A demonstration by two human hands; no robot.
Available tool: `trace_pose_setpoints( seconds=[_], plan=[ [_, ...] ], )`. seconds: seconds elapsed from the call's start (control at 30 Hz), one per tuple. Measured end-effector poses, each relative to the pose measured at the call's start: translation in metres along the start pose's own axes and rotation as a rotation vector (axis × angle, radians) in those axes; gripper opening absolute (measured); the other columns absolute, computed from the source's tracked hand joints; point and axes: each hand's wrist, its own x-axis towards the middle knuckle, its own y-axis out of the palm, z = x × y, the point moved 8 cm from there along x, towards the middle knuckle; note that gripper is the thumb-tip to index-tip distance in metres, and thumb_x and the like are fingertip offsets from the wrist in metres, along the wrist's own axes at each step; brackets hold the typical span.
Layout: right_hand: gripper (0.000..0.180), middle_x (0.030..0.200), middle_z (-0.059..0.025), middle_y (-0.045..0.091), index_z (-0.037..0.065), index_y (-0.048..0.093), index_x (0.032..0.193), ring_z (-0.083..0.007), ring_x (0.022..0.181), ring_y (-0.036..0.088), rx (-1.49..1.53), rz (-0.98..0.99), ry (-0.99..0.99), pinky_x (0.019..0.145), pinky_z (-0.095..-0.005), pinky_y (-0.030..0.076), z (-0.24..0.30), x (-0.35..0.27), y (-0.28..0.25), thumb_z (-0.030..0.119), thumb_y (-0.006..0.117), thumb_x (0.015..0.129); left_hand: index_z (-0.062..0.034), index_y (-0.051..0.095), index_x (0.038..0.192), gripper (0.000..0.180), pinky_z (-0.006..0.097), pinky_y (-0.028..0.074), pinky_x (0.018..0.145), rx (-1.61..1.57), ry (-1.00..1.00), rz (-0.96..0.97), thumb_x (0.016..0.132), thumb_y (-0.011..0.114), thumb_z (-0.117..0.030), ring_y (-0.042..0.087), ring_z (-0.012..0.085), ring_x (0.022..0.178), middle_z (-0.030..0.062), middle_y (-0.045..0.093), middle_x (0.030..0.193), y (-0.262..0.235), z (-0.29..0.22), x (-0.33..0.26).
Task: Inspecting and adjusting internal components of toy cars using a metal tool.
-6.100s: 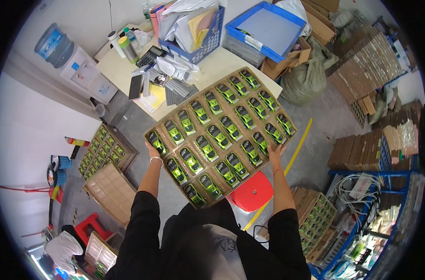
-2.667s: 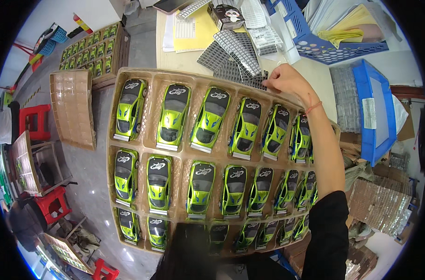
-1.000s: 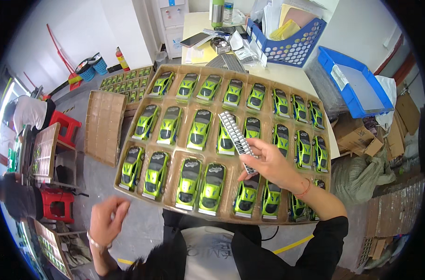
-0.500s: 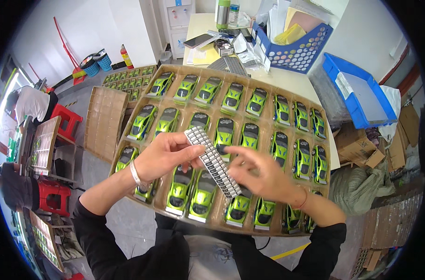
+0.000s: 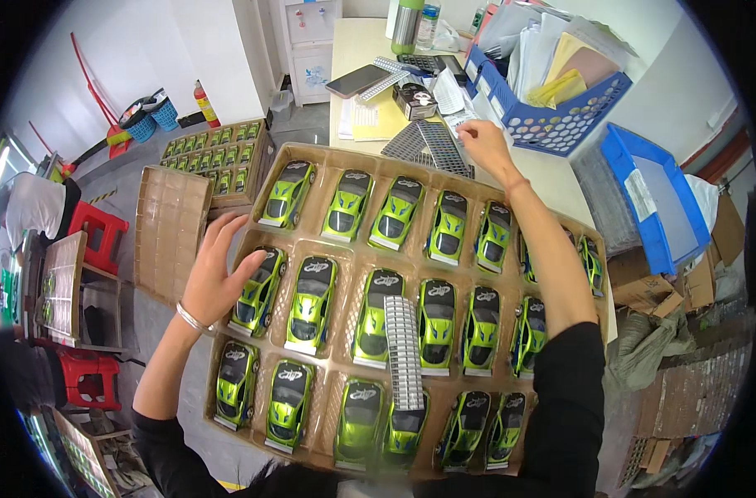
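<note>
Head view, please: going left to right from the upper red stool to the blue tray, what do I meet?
Upper red stool → left hand, fingers spread → white water dispenser → patterned strip → right hand → blue tray.

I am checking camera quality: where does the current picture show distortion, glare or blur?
Head view: the tray has bowed edges, picture corners go black; same head view: small glints on the green toy cars; head view again: a car at the bottom looks hazy, the gridded strip clearer.
</note>
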Motion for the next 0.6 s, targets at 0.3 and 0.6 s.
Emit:
trace_pose_setpoints(
  seconds=[0.3, 0.6],
  plan=[
    [0.021, 0.101, -0.0155, 0.074, 0.012, 0.076, 0.103, -0.0363, 0.096, 0.069, -0.234, 0.039, 0.186, 0.085, -0.0438, 0.054, -0.02, 0.042, 0.052, 0.02, 0.065, 0.087, -0.003, 0.022, 0.157, 0.056, 0.039, 0.035, 0.114, -0.364, -0.195, 0.097, 0.107, 0.044, -0.014, 0.043, 0.0374, 0.141, 0.0244, 0.042, 0.152, 0.043, 0.026, -0.017],
    [0.021, 0.094, -0.021, 0.074, 0.01, 0.079, 0.088, -0.0395, 0.09, 0.071, -0.237, 0.132, 0.308, 0.083, -0.0434, 0.056, -0.04, 0.05, 0.046, 0.022, 0.065, 0.079, -0.0041, 0.026, 0.156, 0.054, 0.039, 0.036, 0.113, -0.393, -0.221, 0.049, 0.106, 0.045, -0.013, 0.045, 0.0365, 0.14, 0.0228, 0.043, 0.152, 0.051, 0.03, -0.018]
  ],
)
